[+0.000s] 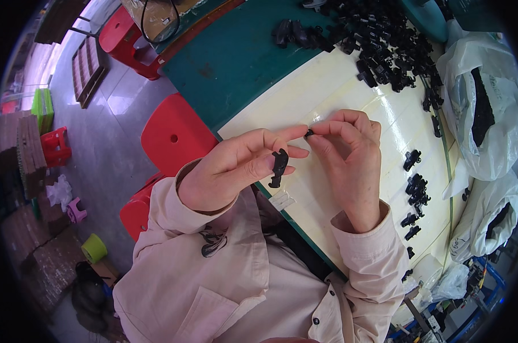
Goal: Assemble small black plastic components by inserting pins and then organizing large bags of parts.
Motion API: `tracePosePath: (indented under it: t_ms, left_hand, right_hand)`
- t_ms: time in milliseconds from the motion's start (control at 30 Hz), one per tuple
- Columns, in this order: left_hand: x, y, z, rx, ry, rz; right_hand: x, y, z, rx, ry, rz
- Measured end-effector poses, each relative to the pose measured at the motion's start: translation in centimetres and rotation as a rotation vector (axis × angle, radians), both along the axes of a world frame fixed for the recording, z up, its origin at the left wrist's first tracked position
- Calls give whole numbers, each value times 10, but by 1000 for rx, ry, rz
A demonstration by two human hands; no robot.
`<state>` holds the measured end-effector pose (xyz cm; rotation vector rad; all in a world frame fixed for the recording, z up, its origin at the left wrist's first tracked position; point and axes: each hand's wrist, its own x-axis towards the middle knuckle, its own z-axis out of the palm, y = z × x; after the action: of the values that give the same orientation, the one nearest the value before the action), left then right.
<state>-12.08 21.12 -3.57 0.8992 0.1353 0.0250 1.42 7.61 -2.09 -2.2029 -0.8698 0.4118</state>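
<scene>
My left hand (236,168) holds a small black plastic clip (279,167) between thumb and lower fingers, its index finger stretched toward the other hand. My right hand (350,157) pinches a tiny black piece (309,133) at its fingertips, touching the left index fingertip. Both hands hover above a cream-coloured sheet (339,86) that covers part of a green table (236,63).
A big heap of black plastic parts (379,40) lies at the far side of the table. Several finished-looking black parts (416,188) sit in a row at the right. White plastic bags (482,108) with more parts stand at the right edge. Red stools (173,134) stand left of the table.
</scene>
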Motion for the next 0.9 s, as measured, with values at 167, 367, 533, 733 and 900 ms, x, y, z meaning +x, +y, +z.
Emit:
tracePosePath:
  t_ms: [167, 367, 533, 733, 900]
  left_hand:
    - [1, 5, 5, -37, 74, -43]
    - [6, 14, 9, 13, 84, -123]
    - [6, 21, 9, 2, 92, -142]
    - [7, 22, 7, -24, 61, -164]
    - [5, 23, 7, -66, 71, -150]
  right_hand:
    - [2, 2, 3, -9, 11, 23]
    - [6, -2, 1, 36, -4, 67]
    - [7, -1, 0, 51, 7, 98]
    - [9, -9, -2, 65, -152, 190]
    - [10, -10, -5, 148, -193, 212]
